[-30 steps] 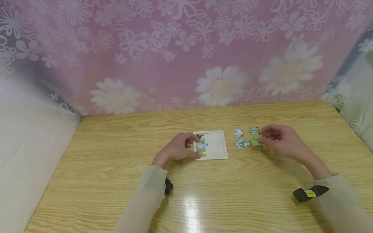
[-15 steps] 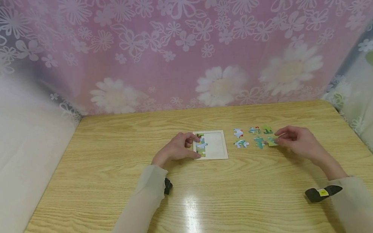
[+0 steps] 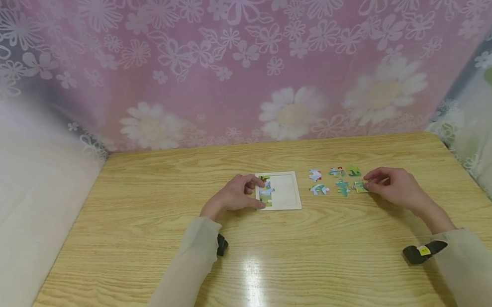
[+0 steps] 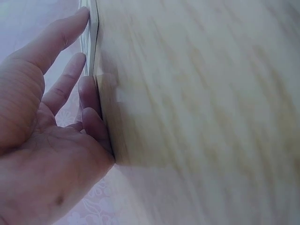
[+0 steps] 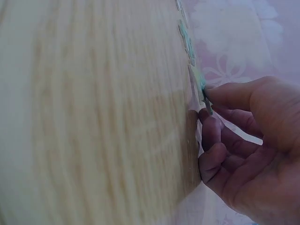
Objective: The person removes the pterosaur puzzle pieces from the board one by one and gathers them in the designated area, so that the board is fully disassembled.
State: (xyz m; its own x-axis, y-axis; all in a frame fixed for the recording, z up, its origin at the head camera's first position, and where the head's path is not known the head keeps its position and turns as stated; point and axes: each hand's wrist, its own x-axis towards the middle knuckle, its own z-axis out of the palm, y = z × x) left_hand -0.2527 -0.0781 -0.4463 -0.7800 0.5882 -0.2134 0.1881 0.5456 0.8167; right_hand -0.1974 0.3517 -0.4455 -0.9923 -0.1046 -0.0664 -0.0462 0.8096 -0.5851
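My left hand [image 3: 234,193] rests at the left side of a pale square puzzle tray [image 3: 297,193], thumb near its front left corner and a fingertip farther back. Joined puzzle pieces [image 3: 266,190] fill a strip along the tray's left side. In the left wrist view, the thumb [image 4: 70,30] reaches onto the tray's edge while the other fingers bend beside it. My right hand [image 3: 396,189] pinches a green puzzle piece [image 3: 359,187] between thumb and finger, low at the table. From the right wrist, that piece [image 5: 199,84] appears slightly tilted.
Loose puzzle pieces lie in two rows right of the tray: a white-red one [image 3: 315,175], a blue-white one [image 3: 319,190], a teal one [image 3: 343,188], a green one [image 3: 354,170] and another [image 3: 336,171]. Floral curtains surround the wooden table [image 3: 312,266].
My right hand has moved right with the green piece, uncovering the teal and back green pieces. Over the last half second it has hardly moved. The left hand stays on the tray.
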